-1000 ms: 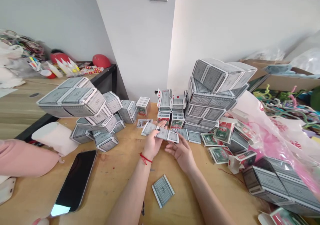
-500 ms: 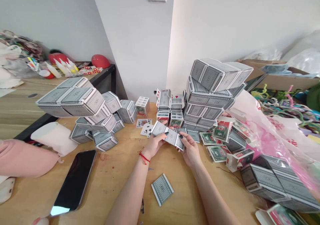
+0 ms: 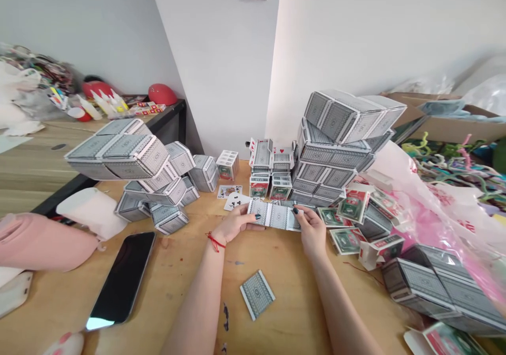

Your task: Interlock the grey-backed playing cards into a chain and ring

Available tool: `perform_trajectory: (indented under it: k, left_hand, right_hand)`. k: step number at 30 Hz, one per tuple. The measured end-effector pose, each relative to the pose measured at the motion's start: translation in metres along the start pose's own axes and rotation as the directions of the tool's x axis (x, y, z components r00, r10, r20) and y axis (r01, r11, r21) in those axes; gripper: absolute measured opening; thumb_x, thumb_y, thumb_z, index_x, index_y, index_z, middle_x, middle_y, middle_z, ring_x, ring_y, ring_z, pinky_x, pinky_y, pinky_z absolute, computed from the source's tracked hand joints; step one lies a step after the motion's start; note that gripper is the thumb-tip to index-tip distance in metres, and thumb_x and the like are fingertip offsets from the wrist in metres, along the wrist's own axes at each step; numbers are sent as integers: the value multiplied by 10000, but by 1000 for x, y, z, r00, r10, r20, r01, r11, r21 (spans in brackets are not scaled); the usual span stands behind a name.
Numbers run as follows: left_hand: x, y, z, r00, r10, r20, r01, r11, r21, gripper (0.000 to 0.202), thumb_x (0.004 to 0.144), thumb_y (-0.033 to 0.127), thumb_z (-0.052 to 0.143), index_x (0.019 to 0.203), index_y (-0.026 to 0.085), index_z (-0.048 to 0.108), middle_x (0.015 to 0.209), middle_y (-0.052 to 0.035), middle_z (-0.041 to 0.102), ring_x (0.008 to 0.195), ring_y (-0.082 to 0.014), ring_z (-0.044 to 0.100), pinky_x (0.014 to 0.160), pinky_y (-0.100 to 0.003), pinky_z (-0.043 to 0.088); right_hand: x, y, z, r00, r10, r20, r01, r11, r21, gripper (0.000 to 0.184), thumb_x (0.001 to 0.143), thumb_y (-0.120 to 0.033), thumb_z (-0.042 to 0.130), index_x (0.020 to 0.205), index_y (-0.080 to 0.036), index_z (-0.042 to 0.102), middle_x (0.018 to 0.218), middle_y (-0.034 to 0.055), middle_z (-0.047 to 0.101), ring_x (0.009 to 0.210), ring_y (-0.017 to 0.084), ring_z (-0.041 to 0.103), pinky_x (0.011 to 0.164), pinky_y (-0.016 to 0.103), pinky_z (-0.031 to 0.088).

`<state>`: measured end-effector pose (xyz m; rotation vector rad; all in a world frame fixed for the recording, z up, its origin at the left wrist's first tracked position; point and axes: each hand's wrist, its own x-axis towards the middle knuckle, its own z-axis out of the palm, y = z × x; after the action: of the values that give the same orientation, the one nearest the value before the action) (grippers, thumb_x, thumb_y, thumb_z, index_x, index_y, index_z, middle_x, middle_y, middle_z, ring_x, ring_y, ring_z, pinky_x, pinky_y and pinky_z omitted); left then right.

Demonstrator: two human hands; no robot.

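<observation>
A strip of joined, folded playing cards, grey backs showing, is stretched between my two hands above the table. My left hand grips its left end, thumb on top and fingers underneath. The right end is pinched by my right hand. Nearer to me, between my forearms, a single card with folded edges lies on the wood. Just beyond the strip are loose face-up cards and card boxes, with a tall stack of card-covered blocks behind to the right.
Another stack of card blocks leans out at the left. A black phone, a pink roll and a white cup-like object lie left. Right are card packs, a long card block and pink-white plastic.
The strip has turned from slanting to nearly level and is held more spread out. My hands have moved farther apart. The view has shifted slightly.
</observation>
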<state>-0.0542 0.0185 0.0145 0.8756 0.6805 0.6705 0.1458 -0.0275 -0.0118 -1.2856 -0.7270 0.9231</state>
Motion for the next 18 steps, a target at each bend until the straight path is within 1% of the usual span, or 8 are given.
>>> perform_trajectory:
  k: [2,4,6,8,11,13,15,18]
  left_hand:
    - [2,1,3,1000,10,-28,-9,1000,15,405,664,172,615,1061,206,540,1074,-49,597,974,-221,562,809,-397,476]
    - [5,-1,7,997,27,-74,-24,999,39,357,671,188,620,1021,192,548,1064,-52,601,943,-217,574,787,-397,489]
    - [9,-3,10,992,49,-115,-42,997,63,315,668,208,632,973,169,563,1036,-64,612,913,-216,584,763,-389,499]
    - [12,-5,12,988,74,-133,-62,994,87,314,665,224,639,968,166,576,1027,-69,617,901,-215,587,737,-375,504]
    - [15,-7,12,985,105,-136,-84,985,151,368,638,214,658,997,167,596,1002,-70,632,891,-213,588,720,-337,491]
    - [15,-8,12,983,136,-124,-110,974,198,383,613,198,673,988,148,616,959,-75,649,891,-212,587,746,-318,468]
    - [16,-9,13,980,170,-101,-143,963,230,351,607,207,676,947,129,640,916,-76,662,878,-209,588,772,-313,447]
    - [16,-9,15,978,188,-94,-160,956,247,306,611,233,672,896,121,659,872,-71,671,827,-201,594,760,-310,437]
  right_hand:
    - [0,-1,0,1000,13,5,-13,1000,8,384,610,-424,674,874,-149,624,593,1,607,594,138,536,542,231,389]
    - [0,-2,1,999,43,24,-44,999,19,389,613,-437,672,876,-154,621,599,3,617,605,149,553,548,241,410]
    - [-1,-4,2,993,81,84,-84,996,36,386,624,-446,665,874,-157,614,659,18,635,609,156,559,531,250,428]
    - [-2,-5,3,979,108,174,-116,993,36,371,631,-449,660,858,-160,607,729,36,642,599,159,552,487,254,436]
    - [-2,-6,3,960,116,255,-122,993,6,327,643,-450,652,801,-170,589,711,29,617,555,148,520,415,244,428]
    - [-2,-5,2,959,107,263,-109,994,-5,301,658,-450,639,763,-177,569,650,10,583,519,134,495,388,233,420]
    - [-1,-4,2,956,103,274,-107,994,0,287,672,-448,628,744,-182,548,612,-7,551,489,120,476,377,223,419]
    - [-1,-2,2,949,115,292,-126,992,21,289,684,-450,616,770,-192,519,614,-20,543,472,110,483,364,213,421]
